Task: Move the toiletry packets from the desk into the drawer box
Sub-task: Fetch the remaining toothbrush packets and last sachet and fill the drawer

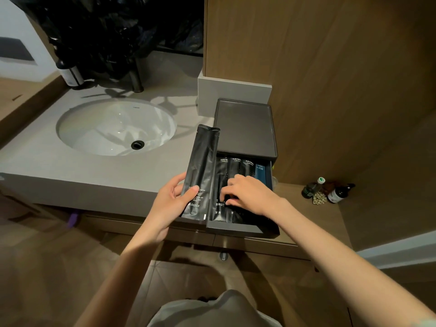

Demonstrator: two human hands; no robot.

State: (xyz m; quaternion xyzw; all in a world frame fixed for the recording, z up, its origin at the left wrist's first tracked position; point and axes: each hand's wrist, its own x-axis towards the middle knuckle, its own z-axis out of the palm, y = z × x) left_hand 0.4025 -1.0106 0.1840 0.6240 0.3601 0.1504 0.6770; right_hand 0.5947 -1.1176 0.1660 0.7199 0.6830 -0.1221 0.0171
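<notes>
A dark drawer box (245, 128) stands on the grey counter beside the sink, its drawer (233, 227) pulled out toward me. Several black toiletry packets (233, 167) and a blue one (260, 174) lie side by side in the drawer. My left hand (171, 204) holds a long black packet (201, 171) upright just left of the drawer, thumb on its lower front. My right hand (247, 193) rests palm down inside the drawer, fingers curled on the packets there; whether it grips one I cannot tell.
A white oval sink (113, 128) is sunk in the counter (70, 166) to the left, with a dark faucet (136, 76) and a bottle (69, 74) behind it. Small bottles (330, 191) stand on a wooden ledge at right. A wooden wall rises behind the box.
</notes>
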